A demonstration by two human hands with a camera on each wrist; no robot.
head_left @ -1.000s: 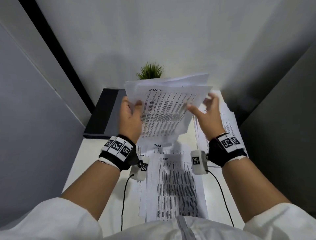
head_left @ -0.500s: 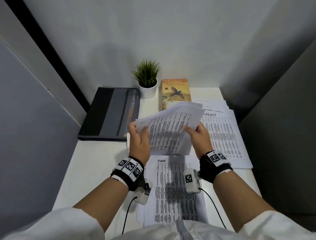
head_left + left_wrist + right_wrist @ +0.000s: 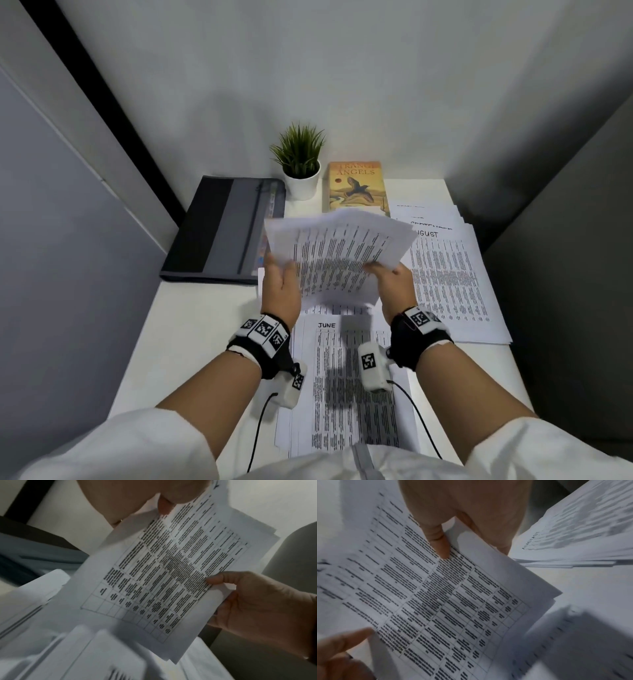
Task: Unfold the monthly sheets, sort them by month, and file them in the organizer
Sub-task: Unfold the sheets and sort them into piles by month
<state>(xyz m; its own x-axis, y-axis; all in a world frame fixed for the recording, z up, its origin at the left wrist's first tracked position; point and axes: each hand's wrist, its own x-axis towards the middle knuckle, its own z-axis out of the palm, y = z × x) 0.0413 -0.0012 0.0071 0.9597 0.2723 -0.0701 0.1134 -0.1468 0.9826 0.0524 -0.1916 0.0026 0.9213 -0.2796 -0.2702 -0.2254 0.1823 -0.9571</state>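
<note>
Both hands hold a bundle of printed monthly sheets [image 3: 342,253] in the air over the middle of the table, fanned and tilted away from me. My left hand [image 3: 284,270] grips its left edge, thumb on top [image 3: 164,505]. My right hand [image 3: 382,270] pinches its right edge, thumb [image 3: 441,545] on the print. Under the bundle lies a pile headed JUNE [image 3: 346,383]. To the right lies a pile topped by AUGUST [image 3: 452,277], with further headed sheets fanned out behind it. The dark grey organizer [image 3: 222,229] lies shut at the back left.
A small potted plant [image 3: 301,171] and an orange book [image 3: 356,185] stand at the back by the wall. Grey partition walls close in on both sides. Bare white tabletop [image 3: 198,335] shows left of the JUNE pile.
The bundle has come down from in front of my face to low over the table and tilted flatter, so its JULY heading no longer shows. Both hands keep their hold.
</note>
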